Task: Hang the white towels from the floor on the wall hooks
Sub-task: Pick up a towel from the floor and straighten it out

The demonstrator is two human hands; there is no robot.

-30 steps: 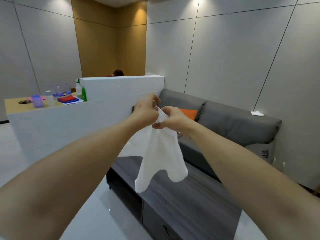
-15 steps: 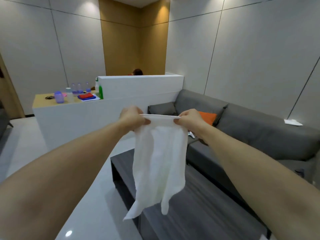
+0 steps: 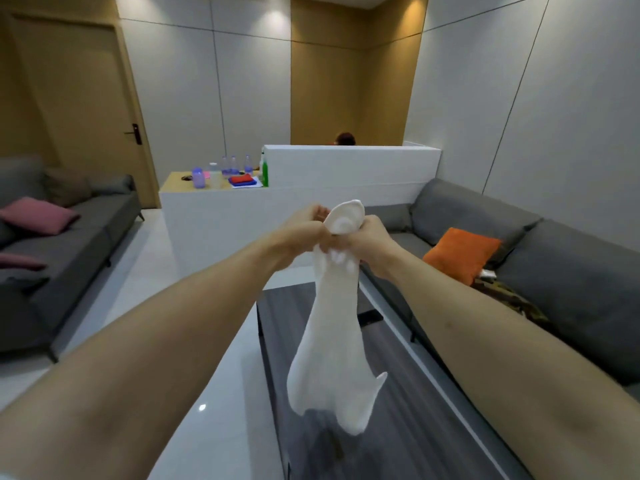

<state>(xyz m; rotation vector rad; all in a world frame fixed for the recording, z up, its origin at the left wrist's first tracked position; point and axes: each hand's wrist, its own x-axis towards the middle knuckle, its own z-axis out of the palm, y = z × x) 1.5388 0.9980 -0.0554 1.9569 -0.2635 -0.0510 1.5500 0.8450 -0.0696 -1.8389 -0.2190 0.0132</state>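
Dark wood-grain coffee table (image 3: 408, 393) on glossy pale floor (image 3: 214, 375), small black object (image 3: 370, 318) lying on its top

Towel grip: the fingertips of the left hand (image 3: 304, 233) and right hand (image 3: 372, 237) were buried in the bunched white towel (image 3: 332, 341).
Towel hem, 6 o'clock: motion-blurred.
Counter bottles (image 3: 235, 166), 11 o'clock: too small to identify.
Left sofa (image 3: 52, 244), 9 o'clock: cut off by the frame edge.

L hand (image 3: 304, 233) & R hand (image 3: 370, 237) bunching white towel (image 3: 332, 341), over dark table (image 3: 398, 410)
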